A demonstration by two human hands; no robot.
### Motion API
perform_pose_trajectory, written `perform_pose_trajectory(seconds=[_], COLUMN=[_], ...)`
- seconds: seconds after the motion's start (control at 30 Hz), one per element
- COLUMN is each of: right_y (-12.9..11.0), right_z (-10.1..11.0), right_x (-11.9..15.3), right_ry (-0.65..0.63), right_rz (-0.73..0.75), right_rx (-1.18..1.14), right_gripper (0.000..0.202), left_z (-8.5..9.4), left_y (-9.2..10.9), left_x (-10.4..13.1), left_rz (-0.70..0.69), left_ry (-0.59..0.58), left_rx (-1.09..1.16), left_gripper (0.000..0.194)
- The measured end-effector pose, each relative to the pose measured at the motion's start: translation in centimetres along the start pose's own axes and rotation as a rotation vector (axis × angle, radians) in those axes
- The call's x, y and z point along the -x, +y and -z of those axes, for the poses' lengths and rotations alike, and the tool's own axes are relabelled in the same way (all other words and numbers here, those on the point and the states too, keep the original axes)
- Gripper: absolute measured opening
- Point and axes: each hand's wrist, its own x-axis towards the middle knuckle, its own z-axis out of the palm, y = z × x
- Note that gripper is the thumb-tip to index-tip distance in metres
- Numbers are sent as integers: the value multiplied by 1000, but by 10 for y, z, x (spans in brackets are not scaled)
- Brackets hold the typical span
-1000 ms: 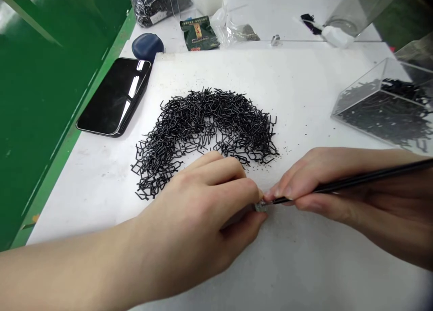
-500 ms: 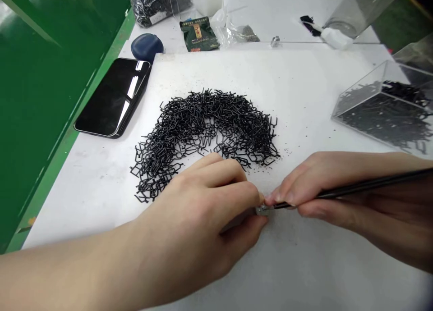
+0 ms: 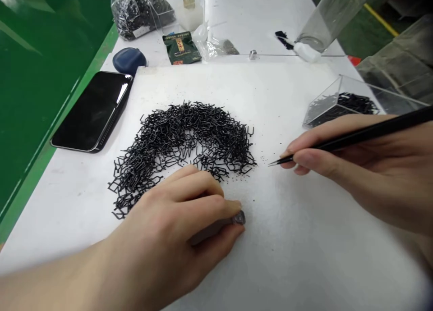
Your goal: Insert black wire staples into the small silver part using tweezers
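My left hand [image 3: 179, 230] pinches a small greyish, clear-looking piece [image 3: 239, 218] between thumb and forefinger, close to the white work surface. Most of that piece is hidden by the fingers. In my right hand [image 3: 352, 162] is a pair of black tweezers [image 3: 358, 134], held like a pen. Their fine metal tips point left and appear to have nothing between them. Beyond my left hand lies an arched heap of small bent black pieces [image 3: 196, 117], like short wire clips. The tweezer tips are just right of this heap, apart from the left hand.
Behind my right hand stands a clear box [image 3: 321, 108] of black pieces. A phone [image 3: 93, 110] and a dark blue rounded object [image 3: 129, 60] lie at left. Farther back are a green packet [image 3: 181, 48], a bag of black pieces [image 3: 138, 11] and a clear cylinder [image 3: 333, 20].
My right hand with the tweezers has drawn away from the left hand, up and to the right. The left hand still pinches the small piece. The whole view has shifted a little.
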Motion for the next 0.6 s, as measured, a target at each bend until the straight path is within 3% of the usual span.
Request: perform_pose_trajectory(seconds=[0.2, 0.6], right_y=[-11, -12], right_z=[-5, -7], right_x=[-19, -20], right_ry=[-63, -79], right_rz=[53, 30], right_rx=[-15, -72], right_gripper=[12, 12], left_z=[-2, -2], left_y=[-3, -1], left_x=[5, 5], left_rz=[35, 53], left_ry=[4, -6], left_rx=[5, -19], left_gripper=[19, 18])
